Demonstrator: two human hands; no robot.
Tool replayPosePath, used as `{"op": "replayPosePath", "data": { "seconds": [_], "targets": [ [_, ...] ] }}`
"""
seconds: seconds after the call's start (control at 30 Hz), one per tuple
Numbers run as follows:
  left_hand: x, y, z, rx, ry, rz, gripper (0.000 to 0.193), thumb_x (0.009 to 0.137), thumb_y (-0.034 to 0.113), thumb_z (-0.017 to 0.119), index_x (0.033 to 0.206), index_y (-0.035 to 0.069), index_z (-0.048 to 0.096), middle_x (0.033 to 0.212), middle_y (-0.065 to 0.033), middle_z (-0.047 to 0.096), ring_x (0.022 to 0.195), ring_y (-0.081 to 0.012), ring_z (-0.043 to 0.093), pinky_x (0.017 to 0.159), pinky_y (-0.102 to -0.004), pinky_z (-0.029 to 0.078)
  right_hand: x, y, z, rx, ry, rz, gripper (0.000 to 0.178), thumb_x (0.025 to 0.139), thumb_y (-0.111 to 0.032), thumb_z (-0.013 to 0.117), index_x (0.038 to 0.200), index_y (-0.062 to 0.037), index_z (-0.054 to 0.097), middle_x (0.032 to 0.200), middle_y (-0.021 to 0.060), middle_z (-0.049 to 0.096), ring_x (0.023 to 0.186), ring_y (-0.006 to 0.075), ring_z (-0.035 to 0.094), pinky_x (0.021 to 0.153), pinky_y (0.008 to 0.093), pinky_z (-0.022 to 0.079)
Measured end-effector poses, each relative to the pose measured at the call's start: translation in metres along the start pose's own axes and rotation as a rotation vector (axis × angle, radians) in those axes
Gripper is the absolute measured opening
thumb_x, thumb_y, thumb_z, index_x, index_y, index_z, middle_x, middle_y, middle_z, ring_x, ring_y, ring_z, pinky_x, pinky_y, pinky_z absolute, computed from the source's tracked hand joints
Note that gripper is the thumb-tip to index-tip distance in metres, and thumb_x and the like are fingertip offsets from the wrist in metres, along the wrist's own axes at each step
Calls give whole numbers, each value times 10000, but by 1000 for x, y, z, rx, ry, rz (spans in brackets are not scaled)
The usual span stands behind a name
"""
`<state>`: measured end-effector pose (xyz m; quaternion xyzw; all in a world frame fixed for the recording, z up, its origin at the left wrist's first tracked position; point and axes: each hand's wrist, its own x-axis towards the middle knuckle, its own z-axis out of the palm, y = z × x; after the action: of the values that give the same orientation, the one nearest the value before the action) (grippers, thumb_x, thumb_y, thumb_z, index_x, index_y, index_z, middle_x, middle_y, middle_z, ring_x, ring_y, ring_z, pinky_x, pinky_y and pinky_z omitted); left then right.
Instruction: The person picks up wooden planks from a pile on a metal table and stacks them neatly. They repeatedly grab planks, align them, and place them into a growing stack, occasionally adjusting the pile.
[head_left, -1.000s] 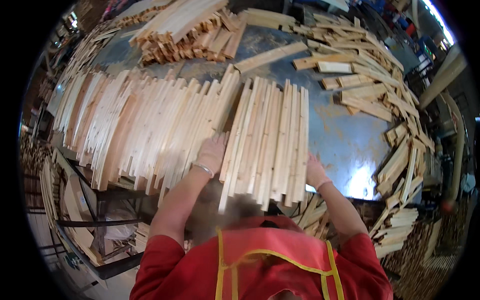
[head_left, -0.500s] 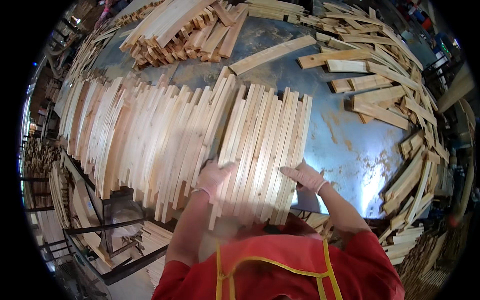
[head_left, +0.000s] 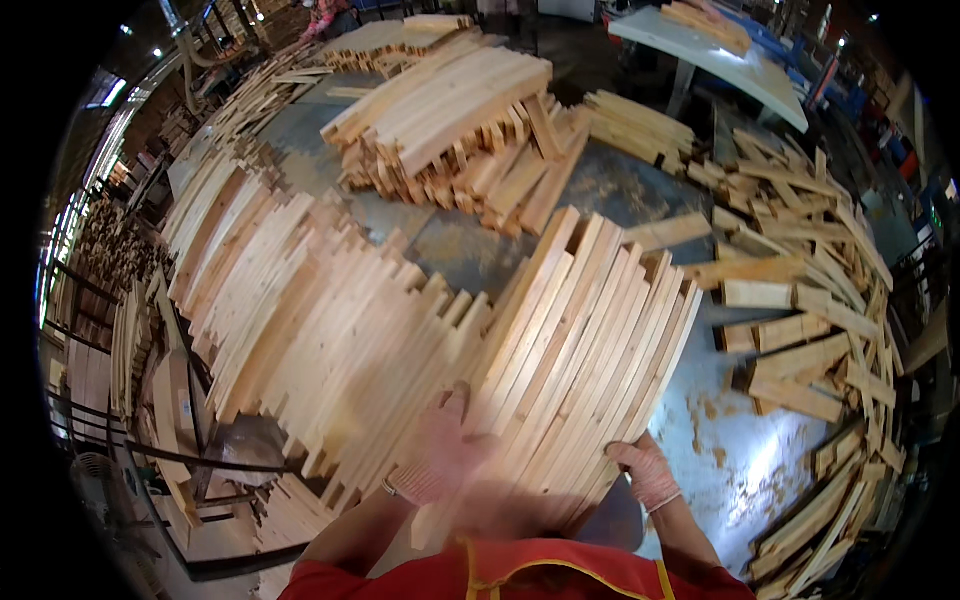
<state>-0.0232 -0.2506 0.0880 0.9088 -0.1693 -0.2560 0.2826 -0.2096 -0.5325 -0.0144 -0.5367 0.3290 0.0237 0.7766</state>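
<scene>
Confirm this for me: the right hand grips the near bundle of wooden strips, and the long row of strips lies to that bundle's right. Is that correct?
The side is wrong: the head view shows the long row of strips left of the bundle, which the right hand does grip.

Fisheye view, circular, black at the corners; straight edges bowed toward the rim. Blue-grey metal tabletop point(head_left: 770, 455), flat: white glare patch, right side. Bundle of long, pale wooden slats point(head_left: 590, 370): bright along the upper faces, shaded and blurred at the near end. Left hand point(head_left: 440, 450): smeared. Background: dim; scattered bright lights, upper left.
</scene>
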Motion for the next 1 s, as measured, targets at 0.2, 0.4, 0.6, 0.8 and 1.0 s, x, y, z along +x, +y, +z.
{"op": "replayPosePath", "data": {
  "seconds": [0.2, 0.4, 0.6, 0.8, 1.0],
  "targets": [
    [162, 29, -133, -544, 201, 105, 700, 901, 143, 749, 1527, -2, 472, 1373, -192, 627, 1125, -285, 687, 974, -382, 591, 150, -242, 96, -312, -77, -280, 672, 911, -294, 792, 1457, 3, 536, 1108, 56, 697, 876, 119, 602, 745, 275, 498],
    [371, 33, -315, -564, 335, 263, 649, 957, 184, 745, 1520, 9, 473, 1360, -142, 668, 1162, -243, 688, 992, -374, 590, 329, -415, 217, -259, -285, -671, 622, 920, -307, 782, 1421, 14, 602, 1308, 99, 703, 1202, 175, 658, 1053, 328, 513],
    [501, -36, -343, -344, 367, 334, 405, 991, 297, 686, 1295, 29, 673, 1352, -92, 697, 1184, -194, 660, 1053, -350, 503, 467, -419, 265, -413, -171, -633, 349, 1057, -303, 631, 1316, -77, 691, 1228, 26, 690, 1093, 142, 652, 1013, 350, 531],
    [365, -63, -284, -521, 570, 432, 522, 1014, 139, 645, 1519, 33, 568, 1473, -92, 628, 1256, -203, 626, 1090, -336, 484, 473, -302, 124, -355, -227, -597, 434, 1023, -189, 668, 1421, -21, 623, 1373, 97, 690, 1261, 234, 655, 1109, 405, 512],
    [190, -154, -99, 308, 383, 368, 962, 780, 163, 869, 1612, 35, 403, 1621, -164, 469, 1530, -351, 414, 1257, -440, 333, 386, -168, 47, -2304, -109, -289, 798, 936, -368, 644, 1665, -201, 367, 1686, 30, 397, 1544, 309, 351, 1244, 490, 317]
  ]
}}
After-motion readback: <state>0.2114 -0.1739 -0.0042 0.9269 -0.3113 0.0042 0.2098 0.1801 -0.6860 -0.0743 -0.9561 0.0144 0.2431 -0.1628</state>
